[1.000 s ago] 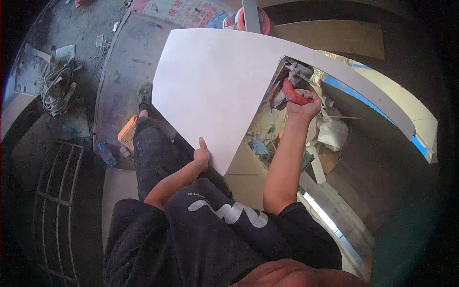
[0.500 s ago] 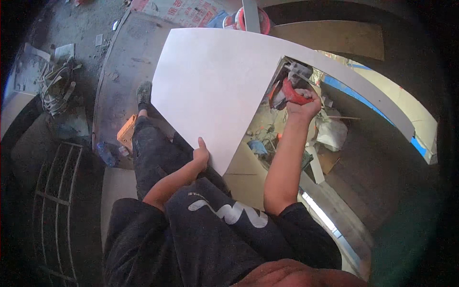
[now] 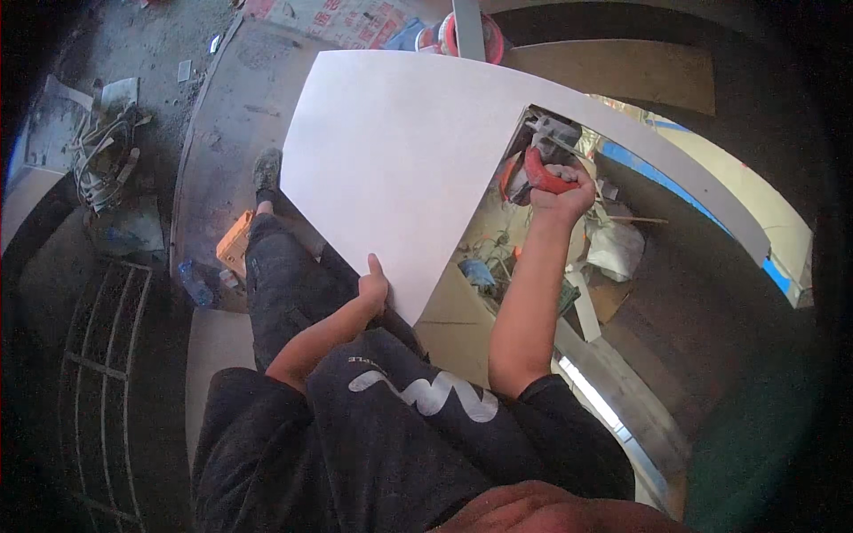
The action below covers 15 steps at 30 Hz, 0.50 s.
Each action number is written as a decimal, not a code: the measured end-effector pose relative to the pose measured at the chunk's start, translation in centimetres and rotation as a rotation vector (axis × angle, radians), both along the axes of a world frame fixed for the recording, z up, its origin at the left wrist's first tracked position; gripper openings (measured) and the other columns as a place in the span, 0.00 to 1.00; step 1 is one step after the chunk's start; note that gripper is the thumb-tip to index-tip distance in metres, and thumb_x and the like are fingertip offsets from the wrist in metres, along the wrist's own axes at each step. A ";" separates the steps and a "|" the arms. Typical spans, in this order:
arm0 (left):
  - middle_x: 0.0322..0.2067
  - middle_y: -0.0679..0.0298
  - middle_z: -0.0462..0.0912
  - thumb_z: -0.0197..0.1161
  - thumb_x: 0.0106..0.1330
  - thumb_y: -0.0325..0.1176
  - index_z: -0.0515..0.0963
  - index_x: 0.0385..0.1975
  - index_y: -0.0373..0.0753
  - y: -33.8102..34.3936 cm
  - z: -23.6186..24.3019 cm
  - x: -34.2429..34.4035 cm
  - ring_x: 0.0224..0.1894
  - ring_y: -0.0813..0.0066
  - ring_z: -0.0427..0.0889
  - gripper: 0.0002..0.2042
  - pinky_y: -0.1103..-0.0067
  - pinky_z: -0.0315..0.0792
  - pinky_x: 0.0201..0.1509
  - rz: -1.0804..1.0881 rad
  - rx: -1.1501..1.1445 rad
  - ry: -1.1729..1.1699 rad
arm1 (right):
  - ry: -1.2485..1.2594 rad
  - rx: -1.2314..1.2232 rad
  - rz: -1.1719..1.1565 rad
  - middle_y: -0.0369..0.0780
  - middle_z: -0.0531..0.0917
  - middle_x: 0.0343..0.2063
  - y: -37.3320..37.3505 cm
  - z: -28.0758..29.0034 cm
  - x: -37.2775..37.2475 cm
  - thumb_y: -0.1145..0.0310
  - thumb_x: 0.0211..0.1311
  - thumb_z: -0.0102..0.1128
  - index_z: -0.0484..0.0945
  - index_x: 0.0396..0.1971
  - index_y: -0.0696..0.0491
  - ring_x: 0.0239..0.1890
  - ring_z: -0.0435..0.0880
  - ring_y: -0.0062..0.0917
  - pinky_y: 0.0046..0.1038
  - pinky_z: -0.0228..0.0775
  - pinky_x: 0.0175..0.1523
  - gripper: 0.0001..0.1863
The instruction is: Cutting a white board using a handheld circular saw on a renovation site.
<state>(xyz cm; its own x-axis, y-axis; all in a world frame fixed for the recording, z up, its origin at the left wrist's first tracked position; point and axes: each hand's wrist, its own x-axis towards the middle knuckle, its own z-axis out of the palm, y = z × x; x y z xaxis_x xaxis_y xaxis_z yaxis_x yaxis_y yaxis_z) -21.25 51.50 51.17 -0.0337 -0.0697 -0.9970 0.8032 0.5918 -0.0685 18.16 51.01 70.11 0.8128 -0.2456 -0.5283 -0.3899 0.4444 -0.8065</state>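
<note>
A large white board [image 3: 391,160] spans the space in front of me, with a deep notch at its right that leaves a long curved strip along the far side. My left hand [image 3: 374,289] grips the near edge, thumb on the top face and the other fingers hidden underneath. Inside the notch, close to its inner corner, my right hand [image 3: 569,194] is closed around the handle of a red-handled power tool [image 3: 544,171]. The tool's grey body lies against the corner; its exact kind and working end cannot be made out.
Below the notch lie a white plastic bag [image 3: 615,249], cords and scraps. Left of my leg are an orange block [image 3: 235,242] and a plastic bottle [image 3: 195,284]. Tangled cable [image 3: 102,160] lies farther left. A red-and-white bucket [image 3: 431,37] stands beyond the board, beside a brown panel [image 3: 622,75].
</note>
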 end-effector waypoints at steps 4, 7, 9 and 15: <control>0.43 0.41 0.82 0.28 0.64 0.79 0.74 0.51 0.16 -1.0 -1.6 -0.7 0.45 0.48 0.82 0.57 0.60 0.74 0.47 -0.105 0.013 0.015 | -0.001 0.120 0.018 0.28 0.67 0.11 -1.0 -0.9 0.4 0.71 0.48 0.47 0.65 0.19 0.46 0.13 0.67 0.23 0.37 0.77 0.35 0.04; 0.43 0.41 0.82 0.28 0.65 0.78 0.74 0.52 0.16 -1.1 -1.9 -0.9 0.45 0.48 0.82 0.57 0.60 0.74 0.48 -0.115 0.001 0.003 | -0.005 0.130 0.008 0.27 0.66 0.11 -0.9 -0.7 0.1 0.72 0.45 0.47 0.65 0.20 0.47 0.13 0.66 0.24 0.41 0.79 0.41 0.03; 0.43 0.41 0.82 0.28 0.65 0.78 0.74 0.52 0.16 -0.9 -1.7 -0.7 0.46 0.48 0.81 0.56 0.61 0.74 0.49 -0.120 -0.043 0.021 | -0.004 0.143 -0.004 0.28 0.66 0.11 -1.0 -0.7 0.2 0.73 0.44 0.46 0.65 0.20 0.47 0.13 0.66 0.24 0.41 0.79 0.42 0.03; 0.48 0.40 0.81 0.30 0.65 0.78 0.72 0.54 0.16 0.4 -0.4 0.1 0.52 0.48 0.80 0.56 0.62 0.72 0.55 -0.074 -0.083 0.022 | -0.056 0.073 0.023 0.27 0.67 0.12 -0.5 -0.6 -0.2 0.73 0.42 0.46 0.68 0.22 0.49 0.14 0.68 0.22 0.34 0.78 0.38 0.05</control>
